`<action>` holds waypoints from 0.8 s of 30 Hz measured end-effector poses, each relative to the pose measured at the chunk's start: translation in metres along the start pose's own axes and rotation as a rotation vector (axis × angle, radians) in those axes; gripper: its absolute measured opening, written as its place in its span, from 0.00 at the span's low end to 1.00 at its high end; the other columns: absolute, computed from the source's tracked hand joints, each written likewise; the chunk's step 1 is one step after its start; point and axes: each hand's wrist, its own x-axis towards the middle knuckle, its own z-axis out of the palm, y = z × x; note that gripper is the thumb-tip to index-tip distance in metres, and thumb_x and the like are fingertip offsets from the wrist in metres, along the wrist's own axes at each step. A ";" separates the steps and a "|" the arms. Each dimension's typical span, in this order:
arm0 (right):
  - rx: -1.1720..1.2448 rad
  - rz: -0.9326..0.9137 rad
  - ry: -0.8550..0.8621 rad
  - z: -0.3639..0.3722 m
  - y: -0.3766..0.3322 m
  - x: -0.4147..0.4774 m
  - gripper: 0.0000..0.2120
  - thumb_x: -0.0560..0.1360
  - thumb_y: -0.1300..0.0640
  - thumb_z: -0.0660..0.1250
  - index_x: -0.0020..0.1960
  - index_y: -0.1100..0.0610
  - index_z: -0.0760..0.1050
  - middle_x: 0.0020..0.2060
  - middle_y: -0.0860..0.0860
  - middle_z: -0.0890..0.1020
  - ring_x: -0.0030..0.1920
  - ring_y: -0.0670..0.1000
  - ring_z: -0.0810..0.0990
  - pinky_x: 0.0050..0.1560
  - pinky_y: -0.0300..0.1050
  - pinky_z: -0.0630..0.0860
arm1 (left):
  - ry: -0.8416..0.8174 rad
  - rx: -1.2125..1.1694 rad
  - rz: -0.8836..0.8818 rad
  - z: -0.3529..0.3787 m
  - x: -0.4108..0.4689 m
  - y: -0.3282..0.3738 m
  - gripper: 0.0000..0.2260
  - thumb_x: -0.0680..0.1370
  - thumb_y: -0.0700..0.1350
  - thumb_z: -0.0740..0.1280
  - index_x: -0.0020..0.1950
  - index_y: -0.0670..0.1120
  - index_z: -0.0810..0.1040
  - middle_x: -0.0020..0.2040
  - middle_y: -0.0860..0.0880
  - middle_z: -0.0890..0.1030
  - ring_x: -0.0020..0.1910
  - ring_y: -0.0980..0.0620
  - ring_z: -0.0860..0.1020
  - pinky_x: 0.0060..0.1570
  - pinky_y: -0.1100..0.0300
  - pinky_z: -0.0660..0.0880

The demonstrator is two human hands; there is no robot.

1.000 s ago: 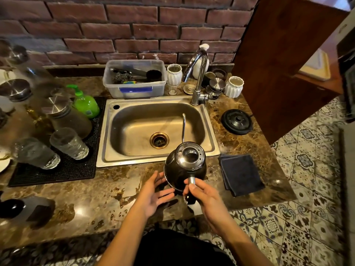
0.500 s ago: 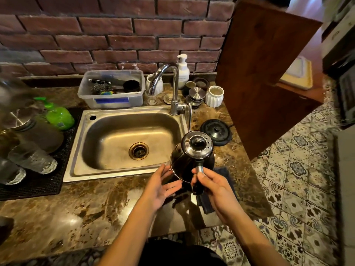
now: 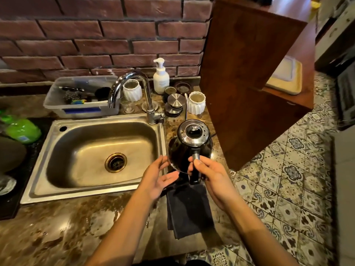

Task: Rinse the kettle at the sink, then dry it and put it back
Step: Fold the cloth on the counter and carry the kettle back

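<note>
A black gooseneck kettle with a shiny steel lid hangs in the air just right of the steel sink, over the marble counter. My right hand grips its black handle from the near side. My left hand is spread with straight fingers, its fingertips against the kettle's lower left side. The thin spout points away from me toward the back of the counter. A dark folded cloth lies on the counter under and in front of the kettle. The kettle hides its round base.
A chrome tap arches over the sink's back right corner. Behind it stand white ribbed cups, a soap pump and a plastic tub. A green bottle lies at left. A wooden panel rises on the right.
The kettle has travelled right and away from me, from the sink's front edge to the counter beside the sink. Both hands went with it; the view shifted right.
</note>
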 end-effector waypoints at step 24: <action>0.014 0.082 0.011 -0.085 -0.003 0.103 0.16 0.77 0.50 0.65 0.50 0.62 0.81 0.47 0.51 0.86 0.64 0.56 0.78 0.71 0.67 0.65 | 0.073 0.060 -0.070 0.069 0.107 0.013 0.16 0.84 0.54 0.58 0.66 0.49 0.77 0.66 0.46 0.79 0.56 0.38 0.82 0.50 0.50 0.80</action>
